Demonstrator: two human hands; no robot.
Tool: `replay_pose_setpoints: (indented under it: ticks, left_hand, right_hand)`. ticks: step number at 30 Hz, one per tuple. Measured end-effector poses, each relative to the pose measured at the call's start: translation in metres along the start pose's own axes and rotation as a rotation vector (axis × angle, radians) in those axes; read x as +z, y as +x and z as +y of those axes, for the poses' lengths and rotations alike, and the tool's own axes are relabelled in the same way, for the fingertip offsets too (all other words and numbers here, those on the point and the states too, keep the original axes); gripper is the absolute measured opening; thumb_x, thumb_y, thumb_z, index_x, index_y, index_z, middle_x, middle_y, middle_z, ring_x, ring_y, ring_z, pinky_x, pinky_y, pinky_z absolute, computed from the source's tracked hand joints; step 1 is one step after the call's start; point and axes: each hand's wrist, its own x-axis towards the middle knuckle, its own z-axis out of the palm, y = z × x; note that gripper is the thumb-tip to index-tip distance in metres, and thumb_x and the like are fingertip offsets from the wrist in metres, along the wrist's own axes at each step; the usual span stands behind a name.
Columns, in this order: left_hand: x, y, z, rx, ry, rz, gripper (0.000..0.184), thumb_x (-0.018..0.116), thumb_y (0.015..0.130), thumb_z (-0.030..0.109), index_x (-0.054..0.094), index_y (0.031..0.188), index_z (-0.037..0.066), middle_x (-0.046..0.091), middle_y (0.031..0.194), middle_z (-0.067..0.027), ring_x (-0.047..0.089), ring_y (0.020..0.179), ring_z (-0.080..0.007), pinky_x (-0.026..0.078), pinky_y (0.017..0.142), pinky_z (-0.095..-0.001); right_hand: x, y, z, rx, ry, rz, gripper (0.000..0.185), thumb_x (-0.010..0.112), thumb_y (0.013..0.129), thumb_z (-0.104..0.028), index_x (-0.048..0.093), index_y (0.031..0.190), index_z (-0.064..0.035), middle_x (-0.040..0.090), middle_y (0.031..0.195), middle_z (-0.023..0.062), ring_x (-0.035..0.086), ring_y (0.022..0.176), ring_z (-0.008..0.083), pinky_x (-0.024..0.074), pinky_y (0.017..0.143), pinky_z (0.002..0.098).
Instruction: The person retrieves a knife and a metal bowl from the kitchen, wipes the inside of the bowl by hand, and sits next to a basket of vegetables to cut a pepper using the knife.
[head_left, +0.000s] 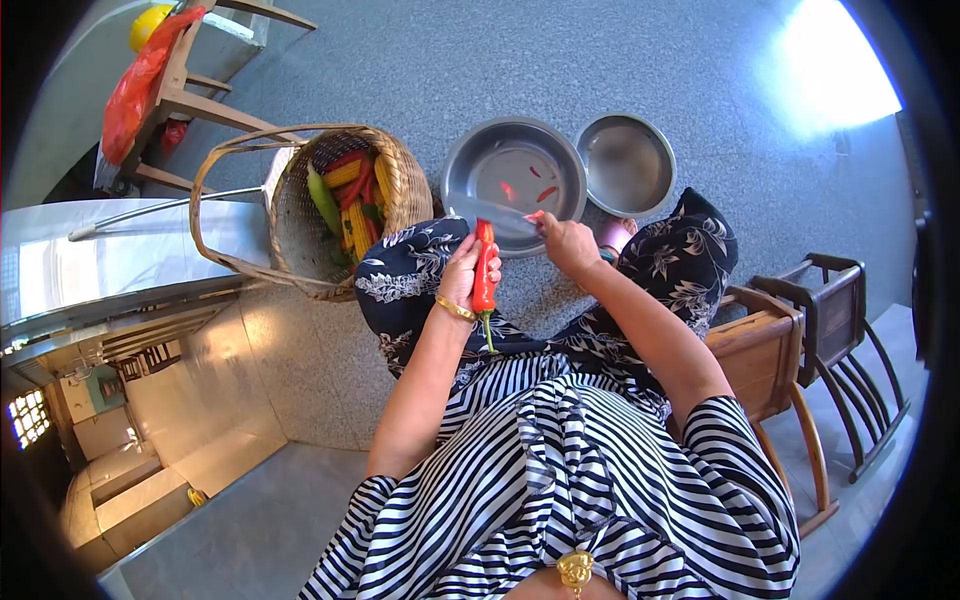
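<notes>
My left hand (462, 272) is wrapped round a long red chili pepper (484, 287), its green stem pointing back toward me. In my right hand (572, 246) is a knife (500, 214); its handle is mostly hidden by my fingers. The wide blade lies across the pepper's far end, at the near side of a steel basin (452, 160). A few cut red pepper pieces (546, 193) rest on the basin's bottom. Whether the blade is in the pepper's flesh or only against it, I cannot tell.
Left of the basin, a wicker basket (408, 185) holds corn (360, 232), red peppers and a green vegetable (322, 200). A second metal bowl (627, 165) stands right of the basin. Wooden chairs (750, 350) are at my right; another, with a red bag (145, 90), is far left.
</notes>
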Motion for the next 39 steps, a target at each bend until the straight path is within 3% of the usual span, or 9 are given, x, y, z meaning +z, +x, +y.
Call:
replay_pose_setpoints:
  ticks: [5, 8, 10, 17, 24, 25, 29, 33, 39]
  left_hand:
    - [-0.011, 0.012, 0.000, -0.044, 0.051, 0.016, 0.027, 0.044, 0.085, 0.016, 0.043, 0.111, 0.012, 0.050, 0.075, -0.0075, 0.046, 0.055, -0.0124, 0.042, 0.044, -0.0215]
    - [-0.014, 0.015, -0.004, -0.040, 0.113, 0.050, 0.025, 0.050, 0.082, 0.019, 0.048, 0.104, 0.008, 0.050, 0.073, -0.0066, 0.047, 0.055, -0.0112, 0.041, 0.043, -0.0198]
    - [-0.013, 0.017, -0.002, -0.092, 0.182, -0.103, 0.029, 0.056, 0.077, 0.022, 0.050, 0.099, 0.005, 0.050, 0.071, -0.0038, 0.047, 0.052, -0.0086, 0.040, 0.041, -0.0170]
    - [0.018, -0.003, 0.005, -0.049, 0.204, -0.233, 0.038, 0.053, 0.077, 0.026, 0.043, 0.108, 0.005, 0.050, 0.070, -0.0007, 0.045, 0.047, -0.0064, 0.039, 0.042, -0.0157]
    - [-0.004, 0.001, 0.006, -0.159, 0.164, -0.149, 0.027, 0.052, 0.080, 0.021, 0.045, 0.101, 0.005, 0.049, 0.073, -0.0048, 0.044, 0.056, -0.0087, 0.039, 0.044, -0.0174]
    - [-0.002, 0.000, 0.009, -0.137, 0.243, -0.166, 0.027, 0.046, 0.084, 0.017, 0.043, 0.109, 0.007, 0.049, 0.076, -0.0061, 0.044, 0.056, -0.0089, 0.040, 0.044, -0.0186]
    - [0.004, -0.006, 0.014, -0.100, 0.216, -0.171, 0.042, 0.048, 0.082, 0.013, 0.035, 0.122, 0.012, 0.047, 0.076, -0.0054, 0.047, 0.057, -0.0111, 0.043, 0.047, -0.0215]
    - [0.011, -0.005, 0.015, -0.063, 0.103, -0.103, 0.046, 0.054, 0.077, 0.007, 0.036, 0.120, 0.007, 0.048, 0.086, -0.0054, 0.050, 0.064, -0.0125, 0.047, 0.058, -0.0225]
    - [0.005, -0.002, 0.009, -0.018, 0.223, -0.036, 0.037, 0.056, 0.072, 0.001, 0.047, 0.108, 0.002, 0.053, 0.080, -0.0036, 0.054, 0.067, -0.0124, 0.049, 0.063, -0.0238]
  right_hand:
    - [-0.008, 0.005, -0.001, 0.043, -0.011, -0.043, 0.015, 0.042, 0.078, -0.015, 0.047, 0.090, -0.0078, 0.058, 0.067, 0.0161, 0.058, 0.064, 0.0322, 0.0453, 0.057, 0.0414]
    - [-0.020, -0.007, -0.020, -0.076, 0.066, -0.024, 0.018, 0.045, 0.077, -0.015, 0.047, 0.093, -0.0078, 0.059, 0.068, 0.0143, 0.058, 0.065, 0.0306, 0.0454, 0.056, 0.0402]
    - [-0.027, -0.018, -0.033, -0.275, 0.217, 0.066, 0.021, 0.049, 0.074, -0.012, 0.047, 0.095, -0.0076, 0.060, 0.070, 0.0109, 0.059, 0.065, 0.0278, 0.0458, 0.054, 0.0375]
    - [-0.031, -0.030, -0.041, -0.436, 0.175, 0.177, 0.026, 0.051, 0.071, -0.010, 0.046, 0.096, -0.0064, 0.059, 0.069, 0.0063, 0.058, 0.060, 0.0232, 0.0458, 0.049, 0.0328]
    - [-0.011, -0.012, -0.007, -0.322, 0.064, 0.200, 0.021, 0.047, 0.076, -0.015, 0.047, 0.096, -0.0081, 0.059, 0.068, 0.0088, 0.058, 0.058, 0.0247, 0.0450, 0.048, 0.0355]
    - [-0.010, -0.007, -0.002, -0.234, 0.050, 0.141, 0.019, 0.046, 0.076, -0.016, 0.047, 0.094, -0.0081, 0.059, 0.068, 0.0099, 0.059, 0.060, 0.0257, 0.0450, 0.049, 0.0372]
    - [-0.005, 0.005, 0.020, 0.022, 0.015, -0.023, 0.015, 0.044, 0.077, -0.015, 0.049, 0.088, -0.0066, 0.058, 0.069, 0.0172, 0.058, 0.066, 0.0318, 0.0454, 0.056, 0.0415]
    - [0.000, 0.003, 0.018, 0.119, 0.094, -0.028, 0.017, 0.044, 0.075, -0.013, 0.051, 0.089, -0.0068, 0.057, 0.071, 0.0206, 0.057, 0.070, 0.0361, 0.0451, 0.062, 0.0433]
    - [-0.006, -0.020, -0.014, 0.129, 0.283, 0.048, 0.019, 0.047, 0.074, -0.015, 0.052, 0.092, -0.0093, 0.057, 0.070, 0.0200, 0.056, 0.070, 0.0363, 0.0446, 0.064, 0.0440]
